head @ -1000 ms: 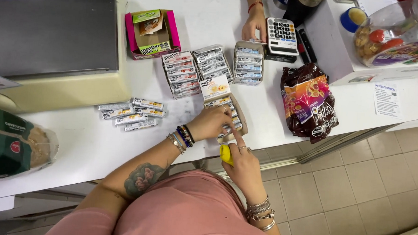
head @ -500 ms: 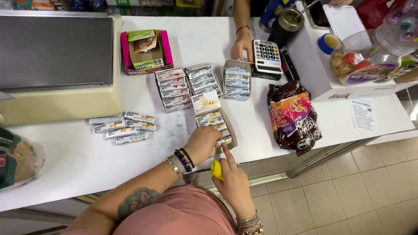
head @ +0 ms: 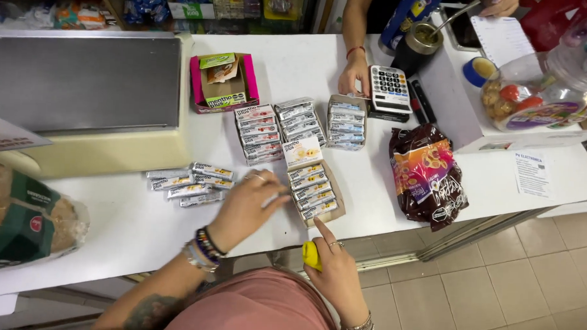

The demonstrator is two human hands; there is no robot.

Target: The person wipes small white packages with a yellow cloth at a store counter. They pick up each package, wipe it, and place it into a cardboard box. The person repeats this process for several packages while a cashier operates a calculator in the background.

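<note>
1. The left hand (head: 248, 206) lies palm-down on the white surface (head: 371, 187), fingers spread and loose, gripping nothing; its fingertips touch the left edge of an open cardboard tray (head: 316, 192) of small candy packs.
2. The right hand (head: 334, 272) reaches up from the surface's near edge, forefinger stretched to the tray's near end, the other fingers curled around a yellow marker (head: 312, 255).
3. Loose packs (head: 187, 181) lie just left of the left hand.
4. Another person's hand (head: 355, 75) rests beside a calculator (head: 389, 89).
</note>
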